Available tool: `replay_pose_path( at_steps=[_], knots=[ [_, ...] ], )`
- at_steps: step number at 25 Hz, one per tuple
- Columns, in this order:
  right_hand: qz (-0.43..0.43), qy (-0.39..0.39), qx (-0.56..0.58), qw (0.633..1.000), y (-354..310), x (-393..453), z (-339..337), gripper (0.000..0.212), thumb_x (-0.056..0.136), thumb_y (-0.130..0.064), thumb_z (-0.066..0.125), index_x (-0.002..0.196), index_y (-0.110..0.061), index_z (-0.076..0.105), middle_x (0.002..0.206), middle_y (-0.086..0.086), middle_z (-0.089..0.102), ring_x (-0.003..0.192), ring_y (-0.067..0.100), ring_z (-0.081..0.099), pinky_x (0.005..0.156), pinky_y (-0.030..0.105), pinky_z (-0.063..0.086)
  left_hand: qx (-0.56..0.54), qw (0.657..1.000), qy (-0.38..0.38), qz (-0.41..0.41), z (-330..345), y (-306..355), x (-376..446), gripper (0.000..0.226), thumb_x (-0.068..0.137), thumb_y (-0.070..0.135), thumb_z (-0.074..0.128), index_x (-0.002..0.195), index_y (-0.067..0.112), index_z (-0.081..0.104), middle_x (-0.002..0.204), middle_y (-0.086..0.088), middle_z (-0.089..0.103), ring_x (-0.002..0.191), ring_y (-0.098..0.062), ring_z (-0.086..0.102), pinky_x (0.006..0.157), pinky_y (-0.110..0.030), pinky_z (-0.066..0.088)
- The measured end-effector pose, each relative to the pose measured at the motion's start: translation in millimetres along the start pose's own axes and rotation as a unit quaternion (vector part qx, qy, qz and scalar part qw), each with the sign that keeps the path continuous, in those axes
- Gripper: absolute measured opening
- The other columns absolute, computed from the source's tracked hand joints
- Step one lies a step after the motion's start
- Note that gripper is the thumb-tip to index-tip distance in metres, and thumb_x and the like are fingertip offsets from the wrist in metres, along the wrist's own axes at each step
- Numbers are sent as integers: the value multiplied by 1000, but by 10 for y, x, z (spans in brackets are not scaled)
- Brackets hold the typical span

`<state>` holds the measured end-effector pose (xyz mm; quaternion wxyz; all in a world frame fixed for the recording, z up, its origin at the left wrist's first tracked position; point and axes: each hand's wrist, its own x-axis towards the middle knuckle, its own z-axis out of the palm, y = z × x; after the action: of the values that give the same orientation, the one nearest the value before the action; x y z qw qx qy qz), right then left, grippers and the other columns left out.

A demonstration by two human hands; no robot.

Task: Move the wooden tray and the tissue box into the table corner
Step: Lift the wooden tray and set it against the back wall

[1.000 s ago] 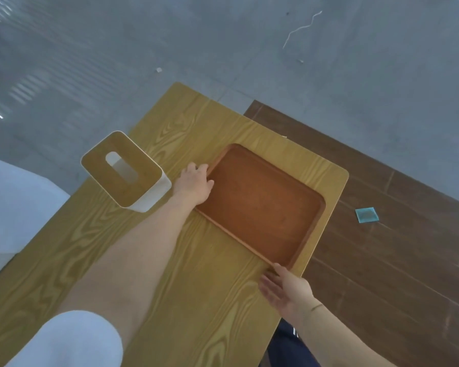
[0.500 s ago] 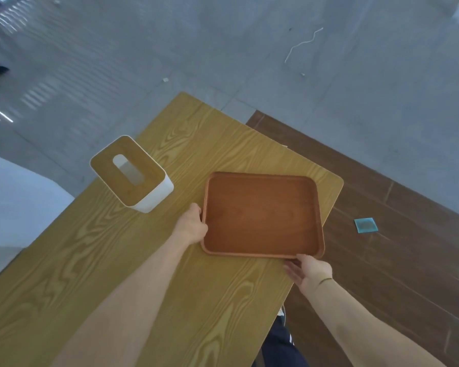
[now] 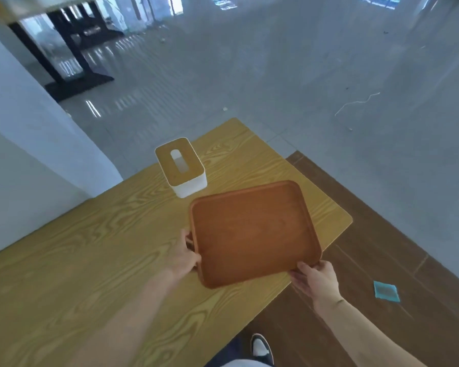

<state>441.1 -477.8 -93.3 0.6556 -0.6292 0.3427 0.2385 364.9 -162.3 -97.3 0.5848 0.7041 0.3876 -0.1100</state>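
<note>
Both my hands grip the wooden tray (image 3: 252, 231), a reddish-brown rectangle with rounded corners and a low raised rim, its smooth bed bare. My left hand (image 3: 184, 254) is closed on the tray's near left edge; my right hand (image 3: 317, 280) clasps the near right corner, fingers curled beneath. The tray sits over the right end of the worktop (image 3: 96, 260), a yellow board with bold swirling wood grain and a rounded corner beyond my right hand. Whether the tray rests on the surface or is lifted clear, I cannot tell. Just beyond my left hand, near the tray's far left corner, stands the tissue box (image 3: 182, 168): white sides, a tan wood-look lid with an oval slot. Right of my right hand, a small teal square (image 3: 386, 291) lies on the dark plank floor (image 3: 382, 255).
</note>
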Motion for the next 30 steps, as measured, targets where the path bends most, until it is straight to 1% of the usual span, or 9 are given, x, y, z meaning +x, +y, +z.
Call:
replay_pose_path(
  at_steps=[3,5,8,14,17,22,25,28,30],
  knots=[
    [-22,-66,-43,997,-73,-108,37,36,91,2,66,120,-4,47,86,21,74,66,25,76,50,29,60,-49,995,91,8,-107,-153,-428,57,73,-17,64,114,21,50,104,-12,53,84,-33,66,52,-35,58],
    [-28,-115,-67,991,-58,-184,133,38,91,4,66,123,0,46,100,29,71,66,25,76,50,29,60,-85,987,139,19,-211,-311,-743,55,73,-17,62,105,27,53,103,-10,51,84,-32,65,52,-35,59],
    [-34,-177,-114,977,58,-284,336,42,90,6,65,128,7,45,107,35,68,67,26,76,50,28,59,-115,973,199,32,-405,-555,-1208,56,73,-16,63,96,35,55,100,-7,52,79,-27,65,55,-35,60],
    [-58,-291,-224,928,469,-736,927,43,91,1,68,128,3,45,96,20,72,71,24,77,58,34,61,-154,936,318,-4,-903,-1183,-2113,48,78,-9,65,106,28,52,103,-9,54,85,-30,65,65,-45,62],
    [-70,-328,-287,897,686,-977,1187,41,91,-3,69,125,7,48,96,22,74,73,26,77,53,32,57,-173,914,366,-11,-1086,-1486,-2454,38,86,-2,66,103,28,53,101,-9,56,86,-29,64,65,-45,61],
    [-96,-371,-362,850,1224,-1515,1593,37,91,-9,70,120,6,53,95,21,76,76,25,77,56,33,58,-189,884,426,-30,-1515,-2076,-3010,24,93,7,64,106,24,52,99,-10,58,79,-25,65,55,-31,56],
    [-104,-374,-390,835,1572,-1883,1768,36,92,-11,70,119,6,54,96,21,75,77,26,77,61,36,59,-191,876,440,-43,-1796,-2413,-3287,25,94,4,62,110,21,51,97,-9,58,77,-24,65,56,-34,57],
    [-103,-374,-398,831,1973,-2280,1875,35,91,-11,70,117,5,53,96,21,75,77,27,76,58,34,58,-179,874,449,-54,-2117,-2816,-3539,28,93,4,62,113,21,51,96,-8,59,75,-28,66,64,-46,61],
    [-107,-366,-395,836,2183,-2488,1961,34,91,-10,70,116,5,53,97,21,74,80,28,75,61,36,59,-157,879,445,-68,-2312,-3041,-3631,30,93,6,62,115,22,50,95,-8,60,74,-29,68,67,-49,62]
  ],
)
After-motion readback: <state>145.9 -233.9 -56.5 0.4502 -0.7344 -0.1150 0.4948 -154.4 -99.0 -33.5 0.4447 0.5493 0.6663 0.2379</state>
